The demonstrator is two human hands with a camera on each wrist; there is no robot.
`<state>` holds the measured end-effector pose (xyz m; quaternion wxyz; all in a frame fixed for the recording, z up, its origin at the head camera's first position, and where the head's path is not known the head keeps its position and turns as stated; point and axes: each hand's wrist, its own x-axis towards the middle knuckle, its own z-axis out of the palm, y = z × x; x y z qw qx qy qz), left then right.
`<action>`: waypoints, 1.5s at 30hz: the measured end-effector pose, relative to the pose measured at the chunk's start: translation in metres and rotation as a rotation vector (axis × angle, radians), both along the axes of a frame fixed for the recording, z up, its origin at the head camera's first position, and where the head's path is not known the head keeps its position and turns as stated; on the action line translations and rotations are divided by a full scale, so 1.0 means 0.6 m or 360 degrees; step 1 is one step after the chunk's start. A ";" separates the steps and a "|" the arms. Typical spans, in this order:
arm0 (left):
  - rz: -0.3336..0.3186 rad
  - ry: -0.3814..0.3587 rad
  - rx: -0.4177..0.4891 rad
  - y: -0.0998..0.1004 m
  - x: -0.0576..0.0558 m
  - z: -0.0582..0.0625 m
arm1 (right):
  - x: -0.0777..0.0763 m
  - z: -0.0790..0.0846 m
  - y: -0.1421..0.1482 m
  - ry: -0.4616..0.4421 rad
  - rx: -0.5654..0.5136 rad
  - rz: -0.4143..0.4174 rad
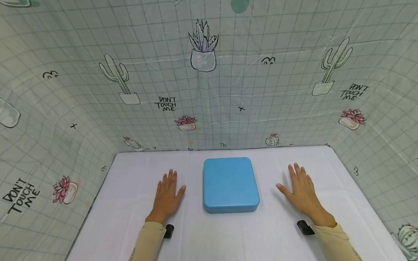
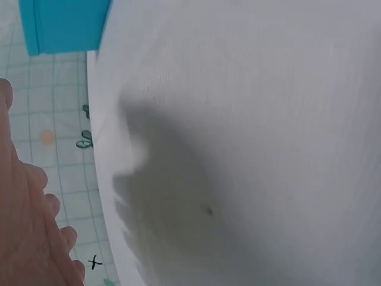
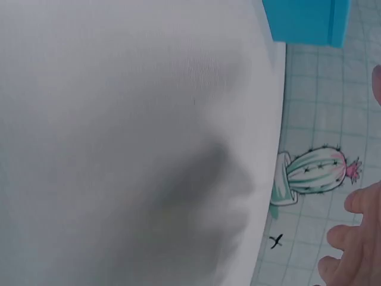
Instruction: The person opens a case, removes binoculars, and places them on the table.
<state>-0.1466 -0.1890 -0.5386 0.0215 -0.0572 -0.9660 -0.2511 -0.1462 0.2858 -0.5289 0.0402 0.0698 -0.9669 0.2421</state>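
Note:
A blue square box with rounded corners (image 1: 230, 183) lies on the white table between the two hands. To its left is my left hand (image 1: 167, 197), palm down with straight fingers, apart from the box and holding nothing. My right hand (image 1: 302, 194) is on the other side, fingers straight and thumb spread toward the box, also holding nothing. In the left wrist view a corner of the blue box (image 2: 65, 24) shows at the top left, with the left hand (image 2: 30, 214) at the edge. The right wrist view shows the box (image 3: 306, 21) at the top and the right hand's fingers (image 3: 357, 238).
The white cloth-covered table (image 1: 130, 181) ends at a back edge against a hanging grid-patterned cloth (image 1: 235, 83) printed with cacti and words. The same cloth hangs along both sides. Black wrist devices (image 1: 305, 227) sit under both wrists, by the beige sleeves (image 1: 336, 241).

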 end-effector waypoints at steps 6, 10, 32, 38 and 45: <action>-0.0036 0.0012 0.0108 0.019 0.010 0.006 | 0.011 0.003 -0.028 -0.0035 -0.0001 0.0045; -0.0061 0.0017 0.0152 0.032 0.016 0.009 | 0.019 0.006 -0.045 0.0005 -0.0047 0.0099; -0.0350 0.0074 0.0379 0.085 0.055 -0.003 | 0.057 -0.005 -0.109 -0.0044 -0.0378 0.0367; -0.0378 0.0061 0.0392 0.100 0.058 -0.004 | 0.062 -0.013 -0.120 -0.0060 -0.0443 0.0418; -0.0359 -0.0027 0.0438 0.113 0.066 -0.003 | 0.068 -0.014 -0.135 -0.0127 -0.0520 0.0398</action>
